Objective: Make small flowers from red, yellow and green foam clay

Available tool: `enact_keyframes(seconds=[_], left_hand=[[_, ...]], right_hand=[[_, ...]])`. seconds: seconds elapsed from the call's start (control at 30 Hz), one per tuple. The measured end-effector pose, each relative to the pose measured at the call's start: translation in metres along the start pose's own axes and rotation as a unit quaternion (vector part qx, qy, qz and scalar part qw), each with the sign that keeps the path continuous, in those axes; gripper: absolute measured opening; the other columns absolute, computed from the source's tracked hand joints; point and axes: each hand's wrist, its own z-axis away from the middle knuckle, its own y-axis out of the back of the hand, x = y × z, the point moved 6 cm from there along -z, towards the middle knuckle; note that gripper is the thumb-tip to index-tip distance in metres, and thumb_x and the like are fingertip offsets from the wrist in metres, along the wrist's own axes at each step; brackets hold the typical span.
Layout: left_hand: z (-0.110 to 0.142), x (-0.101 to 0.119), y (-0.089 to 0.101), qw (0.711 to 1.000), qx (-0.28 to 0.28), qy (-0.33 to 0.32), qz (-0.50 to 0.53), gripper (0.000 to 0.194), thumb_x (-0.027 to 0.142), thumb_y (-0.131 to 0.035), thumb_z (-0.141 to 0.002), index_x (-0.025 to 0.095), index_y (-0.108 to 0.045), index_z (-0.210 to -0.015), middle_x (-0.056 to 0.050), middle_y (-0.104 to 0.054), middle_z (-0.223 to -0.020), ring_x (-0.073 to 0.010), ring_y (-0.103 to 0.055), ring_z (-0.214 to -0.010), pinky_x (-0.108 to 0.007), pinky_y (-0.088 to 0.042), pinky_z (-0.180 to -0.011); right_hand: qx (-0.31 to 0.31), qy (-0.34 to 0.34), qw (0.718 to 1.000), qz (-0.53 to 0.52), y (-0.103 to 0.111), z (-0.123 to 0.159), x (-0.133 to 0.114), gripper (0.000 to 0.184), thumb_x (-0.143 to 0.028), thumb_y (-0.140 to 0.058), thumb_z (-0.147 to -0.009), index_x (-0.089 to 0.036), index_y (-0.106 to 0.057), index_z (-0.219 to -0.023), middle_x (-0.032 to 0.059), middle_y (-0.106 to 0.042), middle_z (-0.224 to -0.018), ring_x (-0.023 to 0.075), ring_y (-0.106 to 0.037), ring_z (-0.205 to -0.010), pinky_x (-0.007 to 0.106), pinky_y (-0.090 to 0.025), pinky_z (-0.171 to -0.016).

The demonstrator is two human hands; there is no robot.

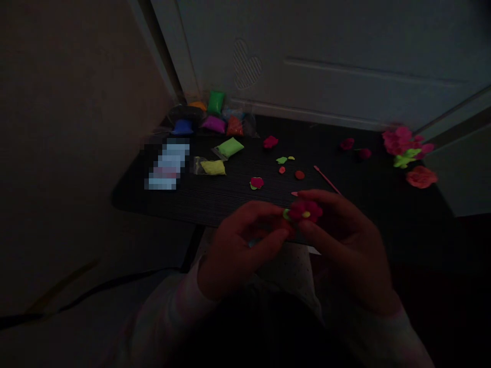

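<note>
"magenta petals around a yellow centre: a small flower [311,210] sits between a person's two bare hands, low over the near side of a dark table [215,202]. which hand is nearer?"

"the right hand [351,245], pictured with its thumb below the flower and fingers above, grasping it from the right. the left hand [238,245] faces it from the other side."

"and the long axis?"

"broadside to the viewer, running roughly from hand to hand, bloom toward the right, a green piece [286,214] jutting toward the left fingertips."

"is the left grip closed?"

"cannot tell; its fingertips meet the green piece's edge, near a dim red shape [286,228] just below."

"beyond the flower?"

"a magenta-and-green cutout [257,183] up and to its left, a pink stick [326,179] up and to its right."
</note>
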Motion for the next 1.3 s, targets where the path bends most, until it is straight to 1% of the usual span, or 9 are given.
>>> enact_keyframes(seconds=[0.1,0.23,0.4,0.67,0.93,1.03,1.17,1.3], left_hand=[[0.0,0.002,0.0,0.999,0.005,-0.016,-0.03,0.026,0.015,-0.063,-0.067,0.02,-0.059,-0.093,-0.002,-0.06,-0.09,-0.013,-0.059,-0.079,-0.022,-0.049,-0.066],[0.0,-0.001,0.001,1.0,0.013,0.01,-0.017,0.033,0.015,-0.064,-0.067,0.021,-0.056,-0.098,-0.001,-0.061,-0.086,-0.0129,-0.059,-0.078,-0.024,-0.049,-0.07],[0.0,-0.001,0.004,0.999,0.034,0.02,-0.028,0.026,0.017,-0.065,-0.066,0.021,-0.057,-0.091,0.0,-0.063,-0.083,-0.0134,-0.06,-0.077,-0.024,-0.048,-0.07],[0.001,0.003,0.004,0.998,0.053,0.005,-0.042,0.025,0.015,-0.066,-0.064,0.02,-0.059,-0.088,0.0,-0.065,-0.08,-0.0134,-0.061,-0.075,-0.023,-0.047,-0.07],[0.0,0.005,0.003,0.997,0.057,0.0,-0.058,0.025,0.015,-0.066,-0.064,0.02,-0.059,-0.088,0.001,-0.065,-0.081,-0.0122,-0.061,-0.076,-0.022,-0.047,-0.069],[0.0,0.004,0.003,0.996,0.068,0.006,-0.058,0.025,0.015,-0.066,-0.064,0.02,-0.06,-0.088,0.001,-0.065,-0.081,-0.0131,-0.061,-0.076,-0.023,-0.048,-0.07],[0.001,0.001,0.004,0.997,0.071,0.02,-0.038,0.026,0.015,-0.067,-0.063,0.021,-0.059,-0.088,0.001,-0.065,-0.08,-0.013,-0.061,-0.075,-0.023,-0.048,-0.069],[-0.001,-0.006,0.005,0.996,0.067,0.038,0.046,0.027,0.014,-0.066,-0.064,0.021,-0.058,-0.089,0.001,-0.066,-0.078,-0.0131,-0.062,-0.076,-0.024,-0.049,-0.071]], right_hand=[[0.007,-0.006,1.0,0.016,0.0,-0.001,-0.001,0.03,-0.017,-0.063,-0.069,-0.03,-0.058,-0.096,-0.0041,-0.063,-0.086,0.0106,-0.06,-0.079,0.023,-0.05,-0.073],[0.017,-0.001,1.0,0.026,0.001,0.001,-0.002,0.031,-0.017,-0.064,-0.068,-0.029,-0.057,-0.096,-0.0024,-0.062,-0.089,0.0119,-0.06,-0.078,0.026,-0.051,-0.072],[0.016,-0.006,0.999,0.044,0.002,0.001,-0.001,0.031,-0.017,-0.063,-0.068,-0.027,-0.057,-0.097,-0.0011,-0.062,-0.09,0.0118,-0.06,-0.076,0.026,-0.051,-0.071],[0.026,-0.008,0.999,0.03,0.002,0.001,0.001,0.029,-0.017,-0.063,-0.068,-0.027,-0.058,-0.095,-0.0025,-0.062,-0.082,0.0108,-0.06,-0.073,0.023,-0.051,-0.064],[0.037,-0.02,0.998,0.037,0.0,0.001,0.001,0.029,-0.017,-0.063,-0.068,-0.025,-0.059,-0.096,-0.0013,-0.062,-0.084,0.0114,-0.06,-0.074,0.024,-0.051,-0.066],[0.042,-0.019,0.998,0.043,-0.001,0.002,0.001,0.028,-0.017,-0.063,-0.068,-0.025,-0.059,-0.095,-0.0008,-0.062,-0.083,0.0122,-0.06,-0.074,0.026,-0.052,-0.067],[0.035,-0.015,0.999,0.034,-0.001,0.002,0.0,0.03,-0.018,-0.063,-0.068,-0.027,-0.058,-0.097,-0.0015,-0.062,-0.085,0.012,-0.06,-0.075,0.026,-0.052,-0.068],[0.02,-0.01,1.0,0.014,0.003,0.003,0.0,0.037,-0.02,-0.062,-0.069,-0.029,-0.054,-0.104,0.0001,-0.061,-0.094,0.0138,-0.06,-0.081,0.028,-0.052,-0.072]])
